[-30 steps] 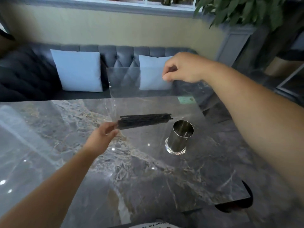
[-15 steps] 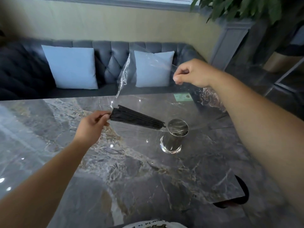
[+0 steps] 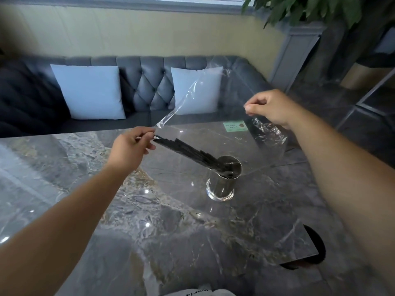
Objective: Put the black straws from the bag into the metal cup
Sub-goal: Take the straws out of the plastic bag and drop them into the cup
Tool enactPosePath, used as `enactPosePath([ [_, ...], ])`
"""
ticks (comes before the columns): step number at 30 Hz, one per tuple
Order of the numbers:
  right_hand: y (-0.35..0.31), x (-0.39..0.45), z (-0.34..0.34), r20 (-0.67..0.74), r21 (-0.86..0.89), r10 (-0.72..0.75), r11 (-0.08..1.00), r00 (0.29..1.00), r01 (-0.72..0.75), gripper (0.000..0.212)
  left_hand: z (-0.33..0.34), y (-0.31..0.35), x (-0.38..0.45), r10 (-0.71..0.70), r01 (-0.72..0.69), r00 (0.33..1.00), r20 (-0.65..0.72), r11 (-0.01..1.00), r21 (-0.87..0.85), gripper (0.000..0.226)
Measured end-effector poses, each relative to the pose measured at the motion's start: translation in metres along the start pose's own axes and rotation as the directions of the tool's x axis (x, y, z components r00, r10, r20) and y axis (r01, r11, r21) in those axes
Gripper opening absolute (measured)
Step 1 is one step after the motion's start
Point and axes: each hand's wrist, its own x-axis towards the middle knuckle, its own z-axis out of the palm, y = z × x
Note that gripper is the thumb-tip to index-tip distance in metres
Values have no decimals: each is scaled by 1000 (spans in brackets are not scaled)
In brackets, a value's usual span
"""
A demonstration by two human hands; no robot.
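Observation:
A clear plastic bag (image 3: 230, 116) hangs stretched between my hands above the marble table (image 3: 149, 221). My left hand (image 3: 130, 149) pinches its lower left corner, along with the upper ends of the black straws (image 3: 186, 150). The bundle slopes down to the right, and its lower ends reach into the mouth of the shiny metal cup (image 3: 222, 184), which stands upright on the table. My right hand (image 3: 271, 107) pinches the bag's crumpled right edge, higher than the cup and to its right.
A dark tufted sofa (image 3: 147, 82) with two pale cushions (image 3: 89, 91) runs behind the table. A small green sticker (image 3: 235, 126) lies near the table's far edge. A plant (image 3: 310, 9) stands at the upper right. The table's right corner (image 3: 314, 255) is near my right forearm.
The straw bundle has tilted from level to steeply down-right, and its tips have gone into the cup. My left hand rose a little; my right hand moved right and lower with the bag.

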Motion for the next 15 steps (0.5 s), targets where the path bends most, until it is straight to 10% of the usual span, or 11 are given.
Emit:
enactPosePath([
  [15,59,-18,-25,-99,323,159,939,982,-120,16,32,40,39,62,-64,998,-16,948,-311,23],
])
